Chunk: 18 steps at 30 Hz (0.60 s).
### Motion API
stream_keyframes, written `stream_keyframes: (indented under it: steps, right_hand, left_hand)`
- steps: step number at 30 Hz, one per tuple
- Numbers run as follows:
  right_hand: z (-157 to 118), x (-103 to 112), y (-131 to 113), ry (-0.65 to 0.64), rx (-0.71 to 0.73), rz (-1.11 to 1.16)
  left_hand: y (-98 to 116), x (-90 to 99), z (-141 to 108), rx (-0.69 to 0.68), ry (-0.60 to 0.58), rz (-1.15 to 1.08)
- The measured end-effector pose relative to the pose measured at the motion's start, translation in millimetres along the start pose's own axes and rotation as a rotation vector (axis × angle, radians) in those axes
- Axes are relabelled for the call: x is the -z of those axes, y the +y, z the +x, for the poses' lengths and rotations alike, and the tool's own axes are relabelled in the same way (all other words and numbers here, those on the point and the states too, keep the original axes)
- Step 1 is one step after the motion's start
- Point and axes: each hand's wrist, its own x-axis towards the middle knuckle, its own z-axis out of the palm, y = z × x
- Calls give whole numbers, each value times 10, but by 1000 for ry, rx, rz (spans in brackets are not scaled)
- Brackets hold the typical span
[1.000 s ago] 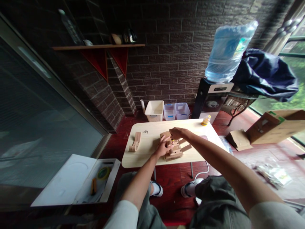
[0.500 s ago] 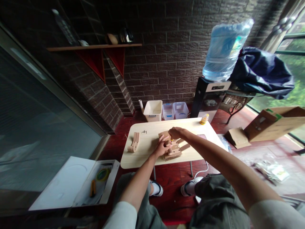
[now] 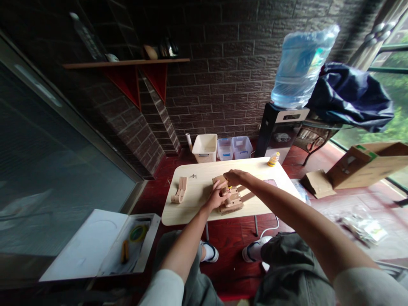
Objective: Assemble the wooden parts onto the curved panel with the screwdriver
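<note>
A light wooden assembly (image 3: 232, 205) of jointed pieces with dark holes lies at the table's front middle. My left hand (image 3: 217, 195) curls over its left side and holds it, with the fingers spread across the wood. Above it, my right hand (image 3: 235, 177) is closed in a fist around a screwdriver (image 3: 230, 186), of which only a bit of yellow shows below the fingers. The screwdriver points down at the assembly; its tip is too small to make out. Left of my hands lies a separate curved wooden piece (image 3: 181, 190). Several small screws (image 3: 193, 176) are scattered behind it.
A pale table (image 3: 197, 212) stands before my knees. At its back right is a yellow-capped bottle (image 3: 273, 159). An open white box (image 3: 149, 242) with tools sits at left. Bins (image 3: 204, 148) and a water dispenser (image 3: 280, 131) stand behind; cardboard boxes (image 3: 360, 170) at right.
My right hand has shifted very slightly left and turned a little over the assembly. My left hand and the wooden pieces have stayed in place.
</note>
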Motion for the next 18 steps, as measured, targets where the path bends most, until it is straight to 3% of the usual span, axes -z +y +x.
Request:
stream_keyframes:
  steps: [12, 18]
  right_hand:
    - [-57, 104, -36, -51, -53, 8]
    - [-38, -24, -36, 1, -40, 1]
  left_hand:
    - [59, 20, -21, 6, 24, -47]
    - [31, 3, -6, 2, -16, -21]
